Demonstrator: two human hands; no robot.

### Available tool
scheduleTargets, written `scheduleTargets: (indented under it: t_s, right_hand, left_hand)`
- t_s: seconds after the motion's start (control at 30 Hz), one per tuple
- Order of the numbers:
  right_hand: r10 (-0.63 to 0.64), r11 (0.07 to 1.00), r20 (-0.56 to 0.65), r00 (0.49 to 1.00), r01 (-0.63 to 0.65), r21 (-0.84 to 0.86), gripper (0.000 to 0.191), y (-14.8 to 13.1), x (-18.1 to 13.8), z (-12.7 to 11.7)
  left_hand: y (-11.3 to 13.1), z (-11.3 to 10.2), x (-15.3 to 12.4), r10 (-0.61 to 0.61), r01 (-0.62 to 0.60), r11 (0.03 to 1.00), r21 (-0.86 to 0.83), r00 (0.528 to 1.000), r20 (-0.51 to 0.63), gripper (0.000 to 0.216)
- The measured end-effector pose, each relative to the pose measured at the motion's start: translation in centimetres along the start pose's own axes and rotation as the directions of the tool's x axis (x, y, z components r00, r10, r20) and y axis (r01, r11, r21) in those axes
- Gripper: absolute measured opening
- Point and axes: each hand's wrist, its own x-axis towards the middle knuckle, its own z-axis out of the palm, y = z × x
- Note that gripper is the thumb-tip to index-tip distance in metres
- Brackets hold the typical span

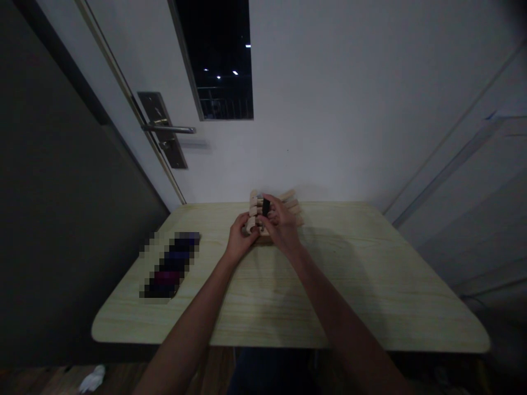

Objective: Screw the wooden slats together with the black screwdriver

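Note:
At the far middle of the table lies a pale wooden assembly (253,211), made of several small blocks on the left and slats (293,207) sticking out on the right. My left hand (241,237) is closed on its left near corner, thumb in front. Over the middle of the assembly, my right hand (284,227) pinches a small black block-like piece (265,207) between thumb and fingers. The piece is upright among the wooden parts; whether it is attached to them I cannot tell. My right hand hides much of the assembly's middle.
The pale wood-grain table (349,296) stands against a white door (329,109) with a metal handle (173,129) and a dark window (222,55). A pixelated dark oblong object (171,269) lies at the table's left. Crumpled white stuff (93,378) is on the floor.

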Motion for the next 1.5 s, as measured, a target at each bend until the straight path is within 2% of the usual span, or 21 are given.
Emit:
scheduleTargets:
  t_s: [0.3, 0.53, 0.7, 0.93, 1.27, 1.5]
  right_hand:
    - [-0.002, 0.996, 0.067, 0.998, -0.004, 0.089, 0.045, -0.09, -0.1, -0.36]
    - [0.019, 1.0, -0.021, 1.0, -0.018, 0.017, 0.045, -0.13, -0.05, -0.1]
    - [0.019, 1.0, -0.021, 1.0, -0.018, 0.025, 0.046, -0.24, -0.08, 0.17]
    - [0.093, 0.995, -0.044, 0.995, -0.092, 0.031, 0.044, 0.38, -0.01, 0.26]
    - [0.065, 0.957, 0.095, 0.993, -0.089, 0.278, 0.043, -0.23, -0.24, -0.13]
    - [0.086, 0.98, 0.032, 0.996, -0.09, 0.175, 0.048, 0.37, -0.14, 0.05]
  left_hand:
    - [0.49, -0.1, -0.02, -0.002, 0.002, 1.0, 0.026, 1.0, -0.006, 0.03]
    - [0.59, -0.09, 0.02, -0.007, 0.007, 1.0, 0.018, 1.0, 0.001, 0.031]
    - [0.71, -0.16, 0.02, -0.016, 0.015, 1.0, 0.026, 1.0, 0.012, 0.031]
    - [0.48, -0.11, 0.04, -0.014, 0.014, 1.0, -0.016, 1.0, 0.003, 0.031]
    - [0.43, -0.13, -0.01, -0.014, 0.014, 1.0, 0.001, 1.0, 0.013, 0.031]
    - [0.32, 0.02, 0.03, -0.014, 0.014, 1.0, -0.024, 1.0, 0.0, 0.031]
